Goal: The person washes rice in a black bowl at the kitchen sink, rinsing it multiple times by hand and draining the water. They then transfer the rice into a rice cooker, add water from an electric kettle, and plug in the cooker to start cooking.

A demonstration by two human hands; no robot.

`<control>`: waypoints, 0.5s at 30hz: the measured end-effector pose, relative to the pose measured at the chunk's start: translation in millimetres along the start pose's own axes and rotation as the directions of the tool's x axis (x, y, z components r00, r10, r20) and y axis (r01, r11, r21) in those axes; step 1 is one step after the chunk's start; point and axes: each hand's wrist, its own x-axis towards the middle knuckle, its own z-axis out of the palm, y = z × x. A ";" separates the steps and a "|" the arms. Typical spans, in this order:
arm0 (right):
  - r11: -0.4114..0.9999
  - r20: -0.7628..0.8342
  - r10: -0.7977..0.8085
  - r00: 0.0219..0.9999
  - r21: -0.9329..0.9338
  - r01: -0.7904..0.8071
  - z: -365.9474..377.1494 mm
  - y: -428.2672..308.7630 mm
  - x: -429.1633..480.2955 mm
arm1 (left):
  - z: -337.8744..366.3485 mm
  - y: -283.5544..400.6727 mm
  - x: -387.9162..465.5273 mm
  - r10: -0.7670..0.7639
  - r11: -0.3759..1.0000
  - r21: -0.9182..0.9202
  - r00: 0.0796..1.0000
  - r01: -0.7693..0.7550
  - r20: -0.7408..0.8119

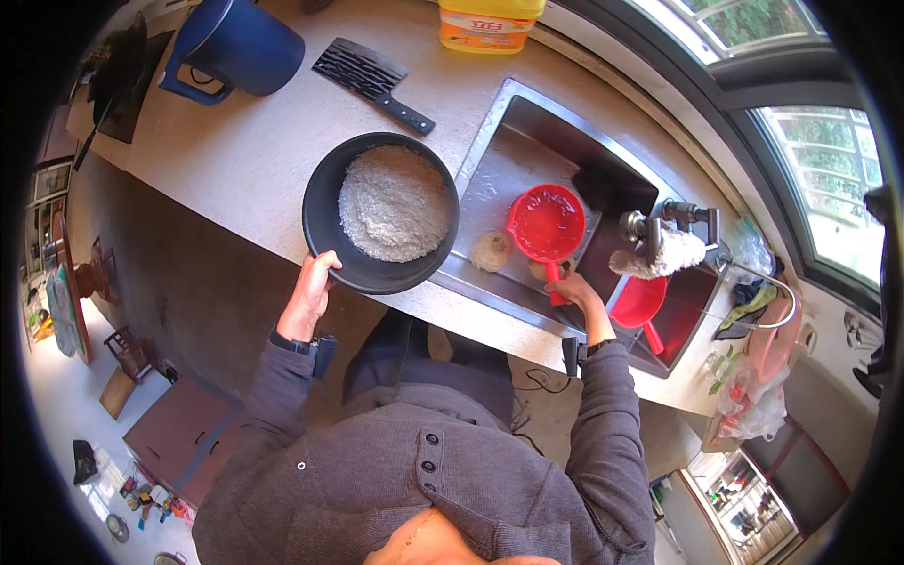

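My left hand [311, 289] grips the rim of a dark round pot [321, 212], which stands on the counter's front edge beside the sink. White, grain-like contents [395, 205] that look like rice lie in it. The handle of a red plastic dipper [547, 222] is in my right hand [575, 289], over the left basin of the steel sink [487, 162]. A little liquid seems to glisten in the dipper. Beside it in the basin lies a pale round scrubber [491, 251]; another light piece is partly hidden under the dipper.
A cleaver [374, 81] lies on the counter behind the pot, near a blue pitcher [244, 49] and a yellow detergent jug [487, 28]. A second red dipper [638, 304] sits in the right basin. The faucet [646, 229], with cloth around it, juts over the sink.
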 end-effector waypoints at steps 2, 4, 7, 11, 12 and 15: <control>0.989 0.039 -0.139 0.990 0.064 0.136 5.3 -5.8 3.1 | -6.6 4.7 10.3 -0.015 0.998 0.059 1.000 0.014 0.013; 0.948 0.057 -0.185 0.981 0.273 0.163 12.7 -6.6 1.9 | -10.9 7.5 18.6 0.030 0.995 0.095 1.000 -0.030 0.005; 0.832 0.139 -0.022 0.990 0.552 -0.059 25.0 -0.1 3.2 | -11.3 8.4 22.8 -0.004 0.992 0.122 1.000 0.006 -0.022; 0.719 0.126 -0.021 0.992 0.692 -0.073 41.1 10.2 6.5 | -2.3 4.2 8.3 0.117 0.981 0.158 0.992 -0.110 -0.039; 0.723 0.084 -0.032 0.996 0.690 -0.035 44.4 10.3 6.8 | -4.4 6.9 5.1 0.205 0.944 0.260 0.979 -0.201 0.014; 0.743 -0.009 -0.059 0.998 0.668 0.050 47.4 6.9 2.4 | -8.5 6.0 -10.4 0.338 0.920 0.243 0.937 -0.309 -0.091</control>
